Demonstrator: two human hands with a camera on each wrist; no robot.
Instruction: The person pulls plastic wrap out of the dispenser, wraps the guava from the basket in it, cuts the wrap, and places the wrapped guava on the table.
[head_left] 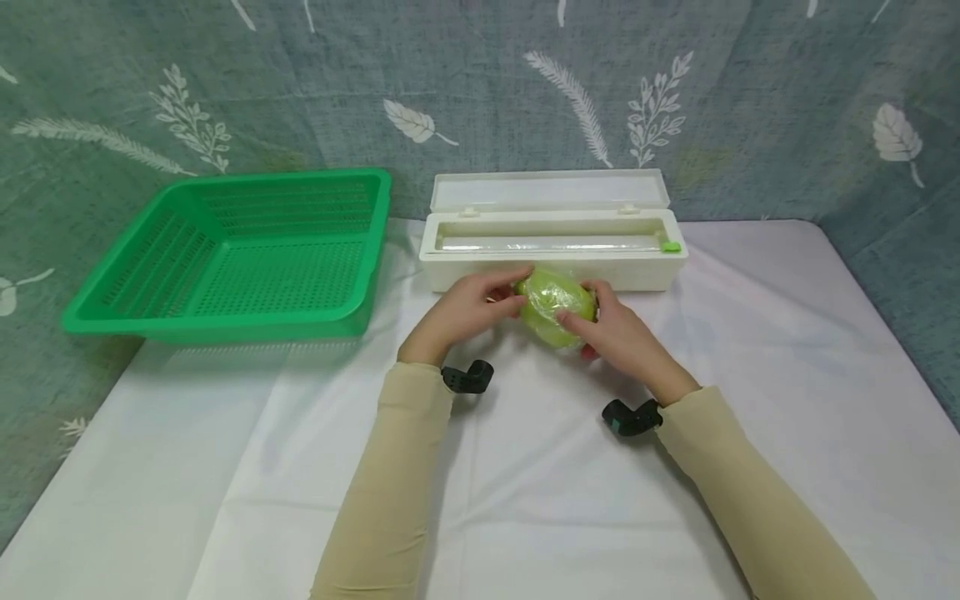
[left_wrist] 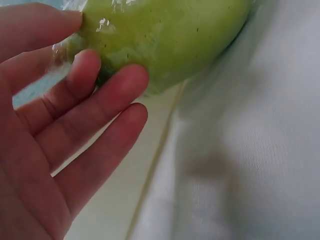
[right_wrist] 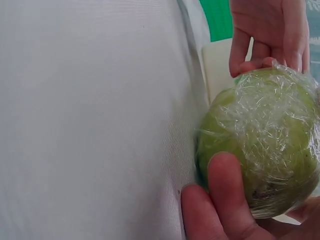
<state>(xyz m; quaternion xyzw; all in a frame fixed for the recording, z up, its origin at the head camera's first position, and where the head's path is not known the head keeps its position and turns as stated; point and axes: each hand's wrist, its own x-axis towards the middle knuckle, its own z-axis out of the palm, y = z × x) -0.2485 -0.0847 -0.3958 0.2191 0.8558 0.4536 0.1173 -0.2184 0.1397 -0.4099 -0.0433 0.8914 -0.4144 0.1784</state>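
Note:
A green fruit (head_left: 551, 304) with small dark specks is covered in wrinkled, shiny cling film, close in front of the white box. My right hand (head_left: 626, 337) grips its right end, the thumb lying across the near face. At the opposite end, my left hand (head_left: 472, 308) holds the fruit between thumb and index finger. The left wrist view shows the other left fingers (left_wrist: 95, 117) bent loosely beneath the fruit (left_wrist: 165, 40). Crumpled film and a dark brown spot show on the fruit (right_wrist: 265, 135) in the right wrist view.
A white cling-film box (head_left: 555, 271) stands behind the hands, its lid (head_left: 551, 192) raised, a film roll (head_left: 551, 243) inside and a green slider (head_left: 671, 247) at its right. To the left sits a green plastic basket (head_left: 330, 321). White cloth (head_left: 525, 500) covers the table; patterned fabric (head_left: 480, 83) hangs behind.

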